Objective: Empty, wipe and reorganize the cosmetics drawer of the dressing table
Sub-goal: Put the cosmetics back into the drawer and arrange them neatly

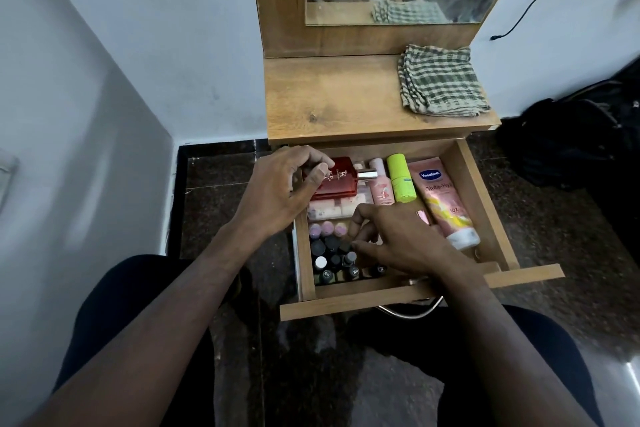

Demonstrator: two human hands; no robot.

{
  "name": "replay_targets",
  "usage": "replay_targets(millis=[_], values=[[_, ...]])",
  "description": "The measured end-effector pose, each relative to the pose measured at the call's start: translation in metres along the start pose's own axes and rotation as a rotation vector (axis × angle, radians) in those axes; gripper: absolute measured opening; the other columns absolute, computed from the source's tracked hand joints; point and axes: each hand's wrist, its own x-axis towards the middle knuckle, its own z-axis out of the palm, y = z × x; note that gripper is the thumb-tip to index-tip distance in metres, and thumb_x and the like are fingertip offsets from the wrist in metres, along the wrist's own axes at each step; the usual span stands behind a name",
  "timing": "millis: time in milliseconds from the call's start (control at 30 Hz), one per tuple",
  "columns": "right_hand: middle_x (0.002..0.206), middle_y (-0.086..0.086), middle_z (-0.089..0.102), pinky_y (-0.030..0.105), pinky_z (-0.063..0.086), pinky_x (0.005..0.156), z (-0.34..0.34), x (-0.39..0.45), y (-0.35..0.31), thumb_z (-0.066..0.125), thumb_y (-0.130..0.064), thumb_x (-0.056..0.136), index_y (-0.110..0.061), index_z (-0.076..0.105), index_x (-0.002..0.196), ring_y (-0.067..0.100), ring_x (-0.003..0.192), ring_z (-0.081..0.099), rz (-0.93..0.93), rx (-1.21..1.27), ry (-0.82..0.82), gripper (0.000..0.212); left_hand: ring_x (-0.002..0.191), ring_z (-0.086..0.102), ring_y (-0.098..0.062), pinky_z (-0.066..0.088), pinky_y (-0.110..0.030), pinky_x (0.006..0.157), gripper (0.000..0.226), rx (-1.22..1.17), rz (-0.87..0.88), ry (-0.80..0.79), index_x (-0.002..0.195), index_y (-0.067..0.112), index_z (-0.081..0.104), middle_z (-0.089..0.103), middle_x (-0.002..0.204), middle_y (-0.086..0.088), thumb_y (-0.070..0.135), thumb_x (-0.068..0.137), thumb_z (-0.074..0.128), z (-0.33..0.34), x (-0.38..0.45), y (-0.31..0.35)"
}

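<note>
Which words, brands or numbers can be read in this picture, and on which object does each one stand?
"Vaseline": on the pink tube at the drawer's right side.
"Gluta-Hy": below it on the same tube, the end cut off.
"10X": lower on that tube.
"RED": on the red perfume bottle under the left hand; smaller print beside it is too blurred.
Marks on the caps of the small dark bottles, the pink bottle and the green bottle: too small to read.

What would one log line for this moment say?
drawer: open, full | left hand: on red perfume bottle | right hand: among small bottles | cloth: unused
</note>
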Motion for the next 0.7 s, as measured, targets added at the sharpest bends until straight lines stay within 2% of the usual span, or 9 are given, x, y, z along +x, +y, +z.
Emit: replay_targets(millis=[100, 200, 267, 333, 433, 500, 600, 700], values=[[0.085, -0.013, 0.080, 0.017, 0.052, 0.075, -0.003, -0.002, 0.004, 0.074, -0.018, 0.096, -0.024, 0.064, 0.102, -0.004, 0.084, 0.072, 0.012, -0.004, 0.011, 0.013, 0.088, 0.061, 0.005, 0.045, -0.012, 0.070, 0.013, 0.003, 0.003, 0.002, 0.112, 0.025, 0.076, 0.068, 0.096, 0.024, 0.027, 0.105, 0.065, 0.001, 0.000, 0.001], [0.084, -0.011, 0.077, 0.011, 0.045, 0.068, -0.008, -0.005, 0.010, 0.075, -0.018, 0.096, -0.022, 0.066, 0.102, -0.005, 0.078, 0.068, -0.001, 0.017, 0.134, 0.011, 0.092, 0.058, 0.010, 0.039, -0.007, 0.075, 0.014, 0.009, -0.004, -0.007, 0.112, 0.025, 0.076, 0.068, 0.099, 0.022, 0.029, 0.105, 0.064, 0.003, -0.001, 0.002], [0.087, -0.012, 0.075, 0.016, 0.049, 0.072, -0.008, -0.006, 0.015, 0.075, -0.020, 0.096, -0.023, 0.067, 0.105, -0.001, 0.081, 0.068, -0.024, 0.009, 0.242, 0.011, 0.100, 0.055, 0.012, 0.036, -0.005, 0.082, 0.016, 0.024, -0.006, -0.032, 0.116, 0.026, 0.074, 0.068, 0.106, 0.022, 0.031, 0.106, 0.063, 0.004, -0.004, 0.005], [0.096, -0.011, 0.073, 0.027, 0.054, 0.080, -0.008, -0.008, 0.020, 0.070, -0.022, 0.099, -0.024, 0.067, 0.109, 0.006, 0.090, 0.067, -0.033, -0.014, 0.342, 0.011, 0.110, 0.050, 0.009, 0.035, -0.008, 0.089, 0.023, 0.045, -0.041, -0.078, 0.125, 0.027, 0.069, 0.066, 0.119, 0.020, 0.037, 0.106, 0.060, 0.006, -0.012, 0.012], [0.113, -0.003, 0.073, 0.042, 0.050, 0.091, -0.012, -0.015, 0.023, 0.060, -0.027, 0.105, -0.022, 0.066, 0.121, 0.020, 0.108, 0.063, -0.042, -0.079, 0.476, 0.019, 0.133, 0.042, -0.005, 0.041, -0.029, 0.104, 0.047, 0.063, -0.127, -0.104, 0.147, 0.028, 0.053, 0.054, 0.145, 0.010, 0.052, 0.105, 0.051, 0.007, -0.028, 0.027], [0.125, -0.002, 0.070, 0.044, 0.046, 0.098, -0.017, -0.025, 0.023, 0.050, -0.043, 0.106, -0.024, 0.064, 0.131, 0.023, 0.119, 0.058, -0.048, -0.117, 0.499, 0.034, 0.149, 0.029, -0.009, 0.033, -0.046, 0.120, 0.069, 0.134, -0.109, -0.168, 0.160, 0.028, 0.037, 0.036, 0.163, 0.007, 0.065, 0.103, 0.048, 0.001, -0.038, 0.043], [0.137, -0.003, 0.062, 0.050, 0.038, 0.111, -0.020, -0.043, 0.025, 0.038, -0.067, 0.103, -0.028, 0.058, 0.145, 0.021, 0.130, 0.053, -0.117, -0.232, 0.451, 0.061, 0.162, 0.003, -0.010, 0.008, -0.045, 0.127, 0.107, 0.341, 0.041, -0.345, 0.170, 0.028, 0.008, 0.001, 0.177, 0.010, 0.088, 0.090, 0.046, -0.008, -0.054, 0.064], [0.161, -0.001, 0.045, 0.059, 0.019, 0.127, -0.021, -0.063, 0.030, 0.031, -0.079, 0.098, -0.031, 0.045, 0.155, 0.023, 0.150, 0.039, -0.116, -0.274, 0.434, 0.075, 0.162, -0.013, -0.007, 0.002, -0.041, 0.131, 0.132, 0.371, 0.030, -0.378, 0.169, 0.022, -0.013, -0.017, 0.176, 0.011, 0.100, 0.078, 0.045, -0.008, -0.076, 0.076]])
